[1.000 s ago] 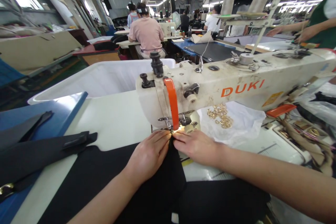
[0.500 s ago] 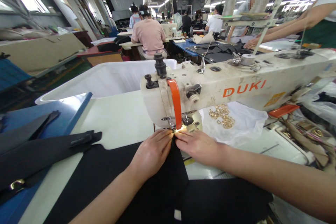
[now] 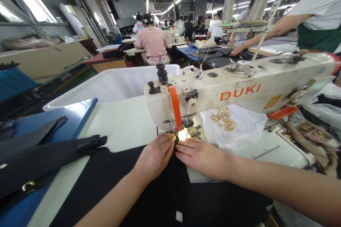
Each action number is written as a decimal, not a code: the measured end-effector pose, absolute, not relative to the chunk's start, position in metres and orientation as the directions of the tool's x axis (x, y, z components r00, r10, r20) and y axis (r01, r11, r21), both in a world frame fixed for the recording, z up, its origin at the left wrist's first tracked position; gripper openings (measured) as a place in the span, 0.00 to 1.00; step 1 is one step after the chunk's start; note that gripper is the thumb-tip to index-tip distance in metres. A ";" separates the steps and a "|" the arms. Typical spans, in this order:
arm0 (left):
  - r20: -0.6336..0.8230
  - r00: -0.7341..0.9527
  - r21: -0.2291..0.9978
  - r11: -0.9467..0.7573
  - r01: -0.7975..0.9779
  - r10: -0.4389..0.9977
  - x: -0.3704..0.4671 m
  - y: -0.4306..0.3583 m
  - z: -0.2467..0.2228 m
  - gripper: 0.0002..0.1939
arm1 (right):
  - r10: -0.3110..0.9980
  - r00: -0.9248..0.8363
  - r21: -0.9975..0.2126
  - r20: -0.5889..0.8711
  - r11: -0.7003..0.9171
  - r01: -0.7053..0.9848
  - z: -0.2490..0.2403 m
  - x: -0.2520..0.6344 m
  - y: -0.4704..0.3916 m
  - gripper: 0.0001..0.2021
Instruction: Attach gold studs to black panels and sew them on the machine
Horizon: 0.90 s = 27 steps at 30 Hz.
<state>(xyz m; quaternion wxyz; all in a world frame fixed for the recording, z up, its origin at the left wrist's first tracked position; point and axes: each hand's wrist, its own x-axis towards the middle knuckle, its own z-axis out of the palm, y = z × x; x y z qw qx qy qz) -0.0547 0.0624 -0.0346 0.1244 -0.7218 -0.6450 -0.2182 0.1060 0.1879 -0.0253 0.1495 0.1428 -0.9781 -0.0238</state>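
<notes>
A large black fabric piece [image 3: 160,188] spreads from the sewing machine [image 3: 162,110] toward me, its far tip under the lit needle area. My left hand [image 3: 156,152] grips the fabric's edge just left of the presser foot, fingers pressed together. On the other side, my right hand [image 3: 201,154] holds the same fabric between thumb and fingers, close to the orange guard [image 3: 175,108]. Both sets of fingertips nearly meet in front of the needle. The exact grip under the fingers is hidden. A small white patch [image 3: 179,216] shows on the fabric near me.
Gold rings [image 3: 226,118] lie on a white plastic bag [image 3: 245,127] behind my right hand. Black straps [image 3: 48,159] with a gold buckle rest on a blue board [image 3: 82,108] at left. A white bin [image 3: 112,81] stands behind the machine table. Co-workers sit and stand beyond.
My right hand has drawn slightly back toward me from the needle, and more lit metal shows there. The view has shifted a little. The co-worker at right has moved an arm.
</notes>
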 end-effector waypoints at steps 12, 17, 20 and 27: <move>0.499 0.048 0.104 -0.115 0.988 0.865 -0.055 0.061 -0.035 0.12 | -0.275 -0.926 0.040 0.257 0.961 -0.274 -0.027 0.105 0.188 0.11; 0.511 0.087 0.065 -0.139 0.988 0.855 -0.055 0.062 -0.034 0.11 | -0.267 -0.927 0.033 0.262 0.963 -0.268 -0.030 0.105 0.188 0.12; 0.506 0.108 0.047 -0.152 0.987 0.856 -0.054 0.062 -0.033 0.11 | -0.259 -0.929 0.022 0.265 0.965 -0.263 -0.031 0.104 0.187 0.12; 0.514 0.169 -0.040 -0.174 0.984 0.841 -0.056 0.063 -0.035 0.12 | -0.252 -0.928 0.005 0.274 0.965 -0.261 -0.031 0.103 0.187 0.12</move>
